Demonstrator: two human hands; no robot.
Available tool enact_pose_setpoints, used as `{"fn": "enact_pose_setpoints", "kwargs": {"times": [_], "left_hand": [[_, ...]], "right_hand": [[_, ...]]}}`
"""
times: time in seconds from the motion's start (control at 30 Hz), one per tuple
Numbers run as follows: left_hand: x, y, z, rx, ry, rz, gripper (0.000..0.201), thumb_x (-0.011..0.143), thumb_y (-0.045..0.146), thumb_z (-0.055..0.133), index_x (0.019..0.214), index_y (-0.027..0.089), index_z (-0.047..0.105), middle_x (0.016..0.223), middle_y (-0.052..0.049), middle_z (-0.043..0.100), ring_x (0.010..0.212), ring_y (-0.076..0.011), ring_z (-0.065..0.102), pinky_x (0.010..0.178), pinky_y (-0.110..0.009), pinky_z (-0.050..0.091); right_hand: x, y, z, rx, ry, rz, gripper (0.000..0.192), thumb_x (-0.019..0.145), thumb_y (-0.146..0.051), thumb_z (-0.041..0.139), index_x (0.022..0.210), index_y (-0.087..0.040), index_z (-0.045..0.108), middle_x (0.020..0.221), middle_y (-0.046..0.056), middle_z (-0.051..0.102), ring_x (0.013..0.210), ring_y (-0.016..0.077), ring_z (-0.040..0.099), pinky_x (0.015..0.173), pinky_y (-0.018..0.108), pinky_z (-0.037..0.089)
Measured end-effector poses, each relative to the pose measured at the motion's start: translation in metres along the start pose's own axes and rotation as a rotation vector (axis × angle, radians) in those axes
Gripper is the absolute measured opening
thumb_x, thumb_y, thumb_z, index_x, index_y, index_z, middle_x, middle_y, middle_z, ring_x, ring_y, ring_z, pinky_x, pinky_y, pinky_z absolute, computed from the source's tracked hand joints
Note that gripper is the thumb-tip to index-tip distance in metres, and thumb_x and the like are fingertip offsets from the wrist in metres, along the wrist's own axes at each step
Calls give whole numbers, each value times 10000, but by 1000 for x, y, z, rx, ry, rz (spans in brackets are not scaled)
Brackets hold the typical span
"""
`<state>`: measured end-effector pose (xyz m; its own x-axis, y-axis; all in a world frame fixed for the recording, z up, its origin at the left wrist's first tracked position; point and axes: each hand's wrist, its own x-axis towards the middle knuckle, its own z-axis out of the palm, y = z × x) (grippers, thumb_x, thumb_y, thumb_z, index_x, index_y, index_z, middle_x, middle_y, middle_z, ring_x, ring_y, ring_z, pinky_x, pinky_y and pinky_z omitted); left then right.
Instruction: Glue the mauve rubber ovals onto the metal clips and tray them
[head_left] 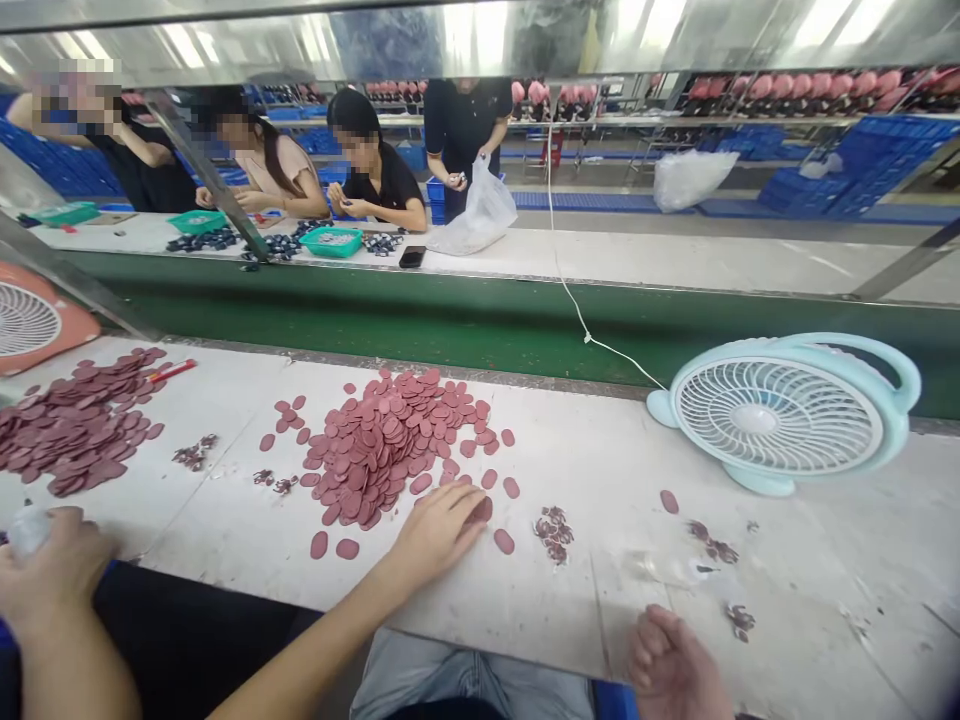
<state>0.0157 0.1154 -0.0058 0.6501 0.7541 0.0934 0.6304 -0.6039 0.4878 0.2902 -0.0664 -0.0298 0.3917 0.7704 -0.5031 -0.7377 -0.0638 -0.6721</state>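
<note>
The maroon ovals (390,430) heaped near the far edge of the bench (540,620) are probably light, best pinched by the rim; the left hand (442,525) covers some, grip impossible to tell, while the right hand (675,655) makes a loose fist by the near edge.

The bare left forearm (322,650) slants in from the lower edge, up and to the right, its wrist nearly straight and low above the surface (525,620). The bare left hand (446,535) is palm down, back upward, fingers lying side by side, gently bent and pointing rightward; its thumb is hidden. The bare right hand (671,660), well apart near the lower edge, has its fingers curled inward, its wrist barely in view.
</note>
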Motion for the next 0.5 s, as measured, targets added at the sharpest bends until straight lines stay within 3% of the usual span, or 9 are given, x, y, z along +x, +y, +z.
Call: {"fn": "enact_pose_setpoints", "kwargs": {"times": [0.07,0.13,0.23,0.33,0.5], "left_hand": [[10,-5,-4,-18,-2,-22,308,977,265,487,1225,199,657,1247,-130,691,1176,-316,605,1023,-497,470],[17,-9,-6,-55,-14,-34,258,964,237,497,1120,213,701,1152,-104,722,1094,-298,624,965,-462,485],[21,-12,-11,-133,-13,-72,242,928,206,536,1086,226,718,1079,-85,726,1031,-278,621,920,-427,477],[22,-11,-17,-244,3,-136,241,890,205,578,1067,240,738,994,-69,707,922,-255,621,857,-396,476],[13,-5,-26,-555,35,-240,251,924,314,594,1113,251,747,932,-56,666,810,-197,598,754,-323,486]], "right_hand": [[10,-9,-4,424,-123,204,266,912,-391,676,1118,-224,657,709,-24,543,551,94,551,425,160,498],[21,-13,-9,774,-252,320,423,965,-294,603,1362,-218,477,837,-2,571,612,89,583,461,152,530],[43,-12,-15,1084,-438,392,605,952,-203,582,1469,-238,269,931,9,548,649,106,582,449,177,534],[64,-11,-16,1192,-515,444,631,883,-147,634,1414,-233,305,866,-25,498,591,100,528,400,179,478],[68,-18,-5,1174,-460,441,385,889,-139,618,1224,-237,456,779,-59,449,531,80,473,410,173,435]]}}
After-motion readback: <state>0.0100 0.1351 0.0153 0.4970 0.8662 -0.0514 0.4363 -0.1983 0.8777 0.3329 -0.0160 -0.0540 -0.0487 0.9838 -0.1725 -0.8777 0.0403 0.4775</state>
